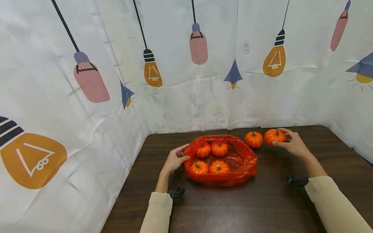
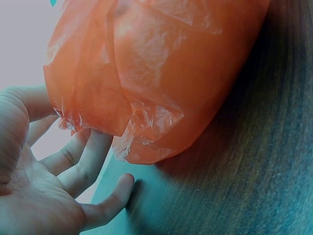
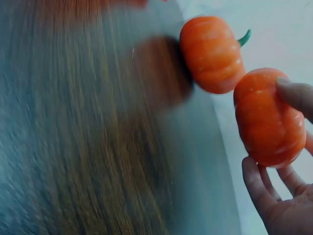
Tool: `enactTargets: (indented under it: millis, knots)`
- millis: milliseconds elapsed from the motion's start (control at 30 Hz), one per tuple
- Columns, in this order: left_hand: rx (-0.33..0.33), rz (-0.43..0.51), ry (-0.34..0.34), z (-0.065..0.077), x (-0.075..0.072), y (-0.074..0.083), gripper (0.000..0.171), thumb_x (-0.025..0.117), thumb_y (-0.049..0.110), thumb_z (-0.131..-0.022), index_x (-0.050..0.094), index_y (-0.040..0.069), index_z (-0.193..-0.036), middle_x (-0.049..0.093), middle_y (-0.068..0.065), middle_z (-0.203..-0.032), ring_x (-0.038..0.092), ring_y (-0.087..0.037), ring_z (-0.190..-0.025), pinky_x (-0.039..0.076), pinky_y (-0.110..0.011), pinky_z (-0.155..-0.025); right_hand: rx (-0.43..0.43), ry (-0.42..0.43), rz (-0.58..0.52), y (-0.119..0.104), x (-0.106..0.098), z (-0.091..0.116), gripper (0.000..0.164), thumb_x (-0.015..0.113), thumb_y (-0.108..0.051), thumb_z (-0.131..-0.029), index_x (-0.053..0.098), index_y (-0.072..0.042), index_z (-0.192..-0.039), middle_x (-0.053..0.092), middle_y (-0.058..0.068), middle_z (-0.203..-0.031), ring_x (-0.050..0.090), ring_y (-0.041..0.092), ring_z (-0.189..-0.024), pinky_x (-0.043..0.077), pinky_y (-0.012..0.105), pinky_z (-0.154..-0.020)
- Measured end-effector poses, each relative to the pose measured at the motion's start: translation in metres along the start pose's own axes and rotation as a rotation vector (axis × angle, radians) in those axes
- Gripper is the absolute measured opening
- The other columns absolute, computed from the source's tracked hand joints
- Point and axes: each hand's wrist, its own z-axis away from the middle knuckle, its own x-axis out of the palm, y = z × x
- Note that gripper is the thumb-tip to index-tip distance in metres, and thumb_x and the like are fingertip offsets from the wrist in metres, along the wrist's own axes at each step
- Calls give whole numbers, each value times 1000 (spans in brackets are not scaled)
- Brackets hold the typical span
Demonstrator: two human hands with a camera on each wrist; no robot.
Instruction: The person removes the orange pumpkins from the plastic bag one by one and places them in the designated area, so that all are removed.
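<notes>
Right grip (image 1: 296, 145) spans, holds pumpkin (image 1: 273, 137); left grip (image 1: 174, 160) seemingly pinches bag (image 1: 211, 180).

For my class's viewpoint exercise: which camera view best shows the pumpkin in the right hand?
The right wrist view: the pumpkin appears large and close, with the right hand gripping it. The head view shows it smaller, though with its green stem; the left wrist view does not show it.
</notes>
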Motion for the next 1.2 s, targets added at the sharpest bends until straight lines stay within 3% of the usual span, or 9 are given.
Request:
enactTargets:
  millis: [100,367,667,967,1033,1200]
  knots:
    - [5,-8,-1,1,1,2,56,70,-2,-91,58,7,-145,64,-19,-87,44,-15,-61,37,-25,-53,7,-12,13,6,-1,-5,90,69,-41,-97,19,-4,-163,13,42,-155,26,67,-136,34,77,-101]
    - [-15,-14,-26,0,0,4,58,71,-1,-91,57,8,-146,66,-20,-93,52,-19,-74,42,-25,-58,12,-28,68,20,-3,-13,88,69,-39,-97,22,-1,-162,16,44,-154,30,62,-132,39,72,-97]
    - [-16,-15,-21,1,-1,4,57,71,-1,-90,58,8,-146,65,-20,-96,53,-20,-78,44,-26,-60,42,-45,105,25,-3,-19,91,69,-42,-96,22,-1,-162,15,46,-151,26,62,-133,35,74,-99]
    - [-4,-13,3,0,0,1,57,71,-2,-90,59,7,-145,63,-18,-88,48,-18,-69,40,-25,-55,63,-92,128,25,-5,-23,92,67,-44,-98,19,1,-162,17,47,-150,21,65,-135,32,76,-101]
    - [0,-16,22,-4,1,-8,57,72,-2,-89,61,10,-143,63,-16,-86,47,-17,-67,39,-25,-54,63,-103,131,24,-5,-24,92,66,-44,-98,17,1,-162,17,47,-150,20,65,-136,33,76,-101]
    - [-4,-13,6,-4,-1,-7,57,71,-2,-89,60,11,-144,65,-17,-89,49,-16,-68,41,-25,-56,58,-117,123,22,-5,-25,91,65,-43,-99,15,1,-162,16,48,-151,19,66,-136,33,76,-102]
